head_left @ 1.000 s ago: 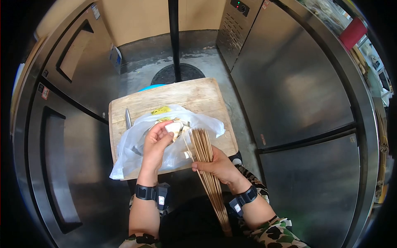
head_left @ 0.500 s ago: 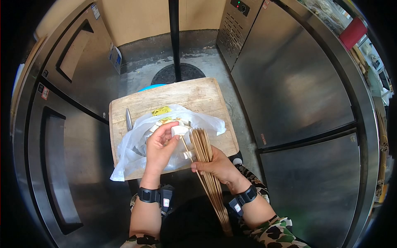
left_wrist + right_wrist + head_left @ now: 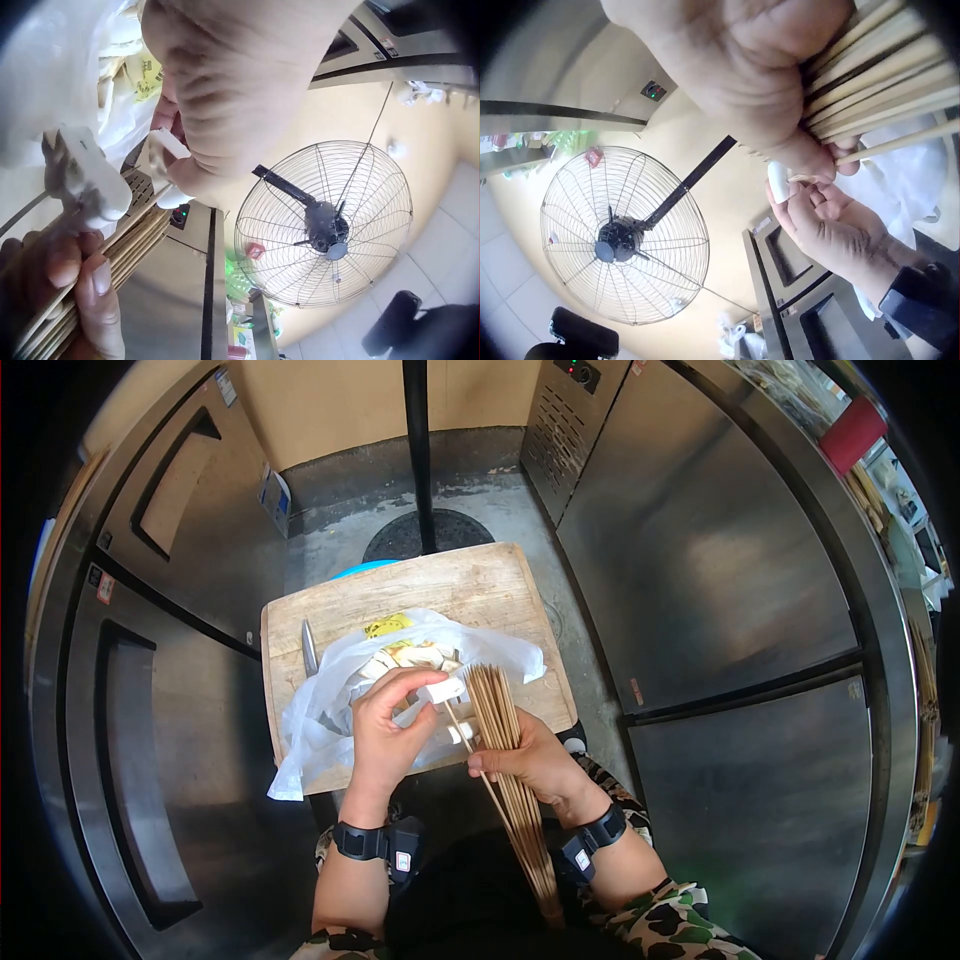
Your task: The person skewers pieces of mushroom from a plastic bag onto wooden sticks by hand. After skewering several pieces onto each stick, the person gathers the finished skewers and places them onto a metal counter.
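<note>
My left hand (image 3: pixel 388 725) pinches a white slice of food (image 3: pixel 445 690) between thumb and fingertips, over the plastic bag. A single bamboo skewer (image 3: pixel 462 728), set apart from the others, points up with its tip at the slice. My right hand (image 3: pixel 535 760) grips a thick bundle of bamboo skewers (image 3: pixel 495 715), its thumb pressed on the single one. Another white piece (image 3: pixel 460 733) shows close by the right fingers. Inside the open white plastic bag (image 3: pixel 325 705) lie several pale pieces (image 3: pixel 415 655). From the right wrist, the white slice (image 3: pixel 778 182) appears at the left fingertips.
Under the bag is a wooden cutting board (image 3: pixel 470 575), with a knife (image 3: pixel 309 645) near its left edge. Steel refrigerator cabinets (image 3: pixel 700 590) stand on both sides. A black pole (image 3: pixel 420 460) on a round base rises behind the board. The wrist views show a wire-cage fan (image 3: pixel 326 225).
My left hand has moved right and slightly down, bringing the white slice to the single skewer's tip. The right hand has kept its hold on the bundle, nearly still.
</note>
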Demonstrator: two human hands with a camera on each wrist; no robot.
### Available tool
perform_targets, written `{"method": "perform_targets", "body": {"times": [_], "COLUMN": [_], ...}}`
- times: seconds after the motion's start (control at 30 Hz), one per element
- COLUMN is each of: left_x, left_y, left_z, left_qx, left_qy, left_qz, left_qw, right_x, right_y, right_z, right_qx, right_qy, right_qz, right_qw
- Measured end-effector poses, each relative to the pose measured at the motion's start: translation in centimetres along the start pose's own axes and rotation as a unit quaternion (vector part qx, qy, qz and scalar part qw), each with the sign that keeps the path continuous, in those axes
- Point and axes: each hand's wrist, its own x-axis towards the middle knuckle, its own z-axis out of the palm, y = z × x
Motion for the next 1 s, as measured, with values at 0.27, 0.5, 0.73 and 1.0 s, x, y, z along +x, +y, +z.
{"method": "perform_targets", "body": {"times": [0.27,0.5,0.73,1.0], "left_x": [-0.2,-0.4,-1.0,-1.1], "left_y": [1.3,1.6,1.9,0.3], "left_z": [0.2,0.5,1.2,1.4], "left_qx": [0.019,0.036,0.094,0.085], "left_qy": [-0.005,-0.015,-0.030,-0.037], "left_qz": [0.011,0.028,0.090,0.011], "left_qw": [1.000,0.999,0.991,0.996], "right_x": [-0.1,-0.4,-0.4,0.3], "right_y": [0.0,-0.3,-0.2,0.2], "right_z": [-0.2,0.1,-0.4,-0.8], "right_qx": [0.002,0.024,0.025,0.002], "right_qy": [-0.008,0.004,-0.004,0.035], "right_qz": [-0.003,0.004,-0.006,-0.015], "right_qw": [1.000,1.000,1.000,0.999]}}
